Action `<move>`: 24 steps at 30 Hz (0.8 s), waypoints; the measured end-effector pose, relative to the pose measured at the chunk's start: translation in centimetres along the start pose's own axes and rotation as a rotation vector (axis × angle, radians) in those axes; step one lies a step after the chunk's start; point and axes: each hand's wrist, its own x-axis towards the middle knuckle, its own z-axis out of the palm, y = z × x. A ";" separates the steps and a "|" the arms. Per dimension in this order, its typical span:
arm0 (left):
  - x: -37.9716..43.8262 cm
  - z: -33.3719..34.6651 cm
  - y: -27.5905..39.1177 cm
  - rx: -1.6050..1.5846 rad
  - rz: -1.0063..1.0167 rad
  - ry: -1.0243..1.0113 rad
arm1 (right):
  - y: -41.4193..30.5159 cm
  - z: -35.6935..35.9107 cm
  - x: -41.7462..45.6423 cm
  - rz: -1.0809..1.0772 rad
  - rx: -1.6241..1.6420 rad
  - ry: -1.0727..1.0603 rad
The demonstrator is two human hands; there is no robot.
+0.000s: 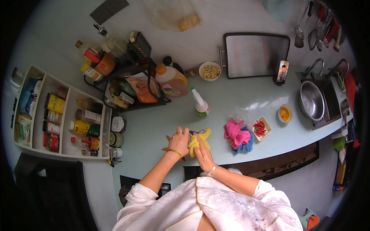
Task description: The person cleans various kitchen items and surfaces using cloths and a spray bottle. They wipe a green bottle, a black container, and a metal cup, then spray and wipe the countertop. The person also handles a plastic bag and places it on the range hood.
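Note:
My right hand (203, 156) grips a bunched yellow cloth (205, 138) and presses it against a metal object (191, 134). My left hand (178, 142) holds that object from the other side, its fingers over it. Brown pointed parts (164, 149) stick out around the left hand; most of the object is hidden, so its kind is unclear. Beyond the hands stands a white spray bottle (201, 106) with a green nozzle tip. To the right lie a crumpled pink cloth (236, 132) and a blue cloth (245, 147).
Red chillies fill a small dish (268, 134), near a bowl of yellow liquid (285, 113). A steel basin (312, 100) rests at the sink (332, 108). Garlic cloves fill a bowl (210, 71) by the wall. A phone (282, 72) stands upright. Bottles crowd the shelf unit (63, 127) at left.

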 end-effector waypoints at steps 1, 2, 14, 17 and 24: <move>-0.1 0.1 0.1 -0.030 0.002 0.004 | -0.3 -0.2 -1.2 -0.009 0.042 0.000; -0.1 -0.2 0.2 -0.060 0.003 0.008 | -0.1 0.0 -1.6 -0.014 0.071 -0.017; -0.5 -1.0 0.2 -0.060 -0.023 -0.011 | 5.6 -1.9 -0.4 0.514 0.870 0.347; -0.1 -1.2 0.7 -0.058 -0.014 -0.021 | 6.4 0.4 -1.2 0.367 0.541 0.225; -0.3 -1.7 0.7 -0.043 0.008 -0.033 | 8.3 -0.4 1.2 0.419 0.213 -0.011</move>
